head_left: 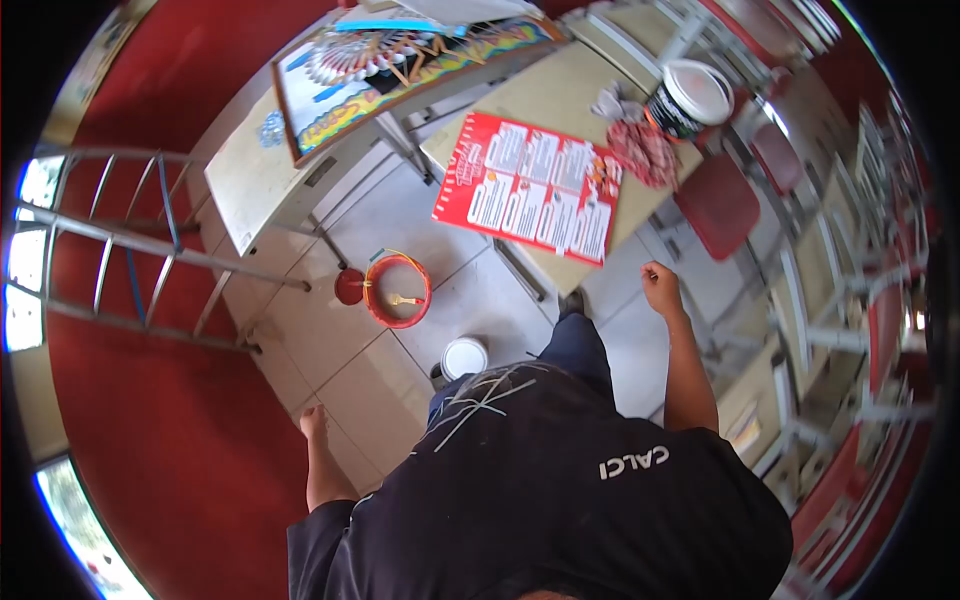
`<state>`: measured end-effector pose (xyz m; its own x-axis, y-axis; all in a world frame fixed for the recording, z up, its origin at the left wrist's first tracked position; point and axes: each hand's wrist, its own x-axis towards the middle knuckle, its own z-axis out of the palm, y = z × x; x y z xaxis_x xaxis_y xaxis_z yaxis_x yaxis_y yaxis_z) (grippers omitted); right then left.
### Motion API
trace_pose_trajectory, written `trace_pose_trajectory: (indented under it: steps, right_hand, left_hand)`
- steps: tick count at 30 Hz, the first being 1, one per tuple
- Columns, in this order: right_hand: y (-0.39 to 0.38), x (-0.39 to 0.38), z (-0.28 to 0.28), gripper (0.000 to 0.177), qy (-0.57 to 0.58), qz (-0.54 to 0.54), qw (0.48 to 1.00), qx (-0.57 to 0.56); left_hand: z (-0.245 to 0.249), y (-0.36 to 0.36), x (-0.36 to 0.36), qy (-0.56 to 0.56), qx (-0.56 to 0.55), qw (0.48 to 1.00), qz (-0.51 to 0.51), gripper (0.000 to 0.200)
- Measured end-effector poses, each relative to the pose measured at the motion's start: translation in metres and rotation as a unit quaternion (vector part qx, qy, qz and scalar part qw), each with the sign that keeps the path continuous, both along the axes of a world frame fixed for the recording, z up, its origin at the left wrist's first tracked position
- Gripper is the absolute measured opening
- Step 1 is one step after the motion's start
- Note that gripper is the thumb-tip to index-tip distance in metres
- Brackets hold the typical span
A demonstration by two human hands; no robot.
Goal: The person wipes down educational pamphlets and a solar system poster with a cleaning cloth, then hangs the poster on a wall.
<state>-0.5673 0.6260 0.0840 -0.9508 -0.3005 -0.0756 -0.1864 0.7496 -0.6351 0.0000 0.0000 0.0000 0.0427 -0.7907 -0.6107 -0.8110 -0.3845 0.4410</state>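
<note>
My left hand [314,422] hangs low on the left beside the red wall, fingers loosely curled, with nothing seen in it. My right hand [660,288] is held out to the right near the table's front corner; its fingers are curled in and no object shows there. On the floor ahead stands a red-rimmed bucket [428,290] with a paintbrush [403,299] in it. A small dark red pot [349,287] sits against its left side. By my foot is a white round lid or tub [464,357]. Neither hand touches these.
A beige table [560,110] carries a red printed poster [455,200], a crumpled red cloth [645,153] and a white-lidded black bucket [697,95]. Another table [235,190] holds a framed board [335,125]. A metal ladder [120,240] is at left; stacked chairs [718,205] and desks crowd the right.
</note>
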Motion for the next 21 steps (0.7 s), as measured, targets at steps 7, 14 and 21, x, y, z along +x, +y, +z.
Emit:
trace_pose_trajectory:
  steps: [7, 14, 21]
  right_hand:
    - [0.010, -0.192, 0.014, 0.012, 0.061, 0.069, 0.987, -0.131]
    - [0.134, -0.191, -0.168, 0.016, -0.167, 0.084, 0.976, 0.115]
    - [0.196, -0.089, -0.085, 0.018, -0.459, 0.062, 0.862, 0.205]
  left_hand:
    - [0.067, 0.262, -0.131, 0.058, 0.131, 0.978, -0.151, 0.025]
    - [0.100, 0.326, -0.183, 0.038, 0.110, 0.990, -0.084, 0.036]
    - [0.049, 0.311, -0.180, 0.080, 0.106, 0.988, 0.078, 0.034]
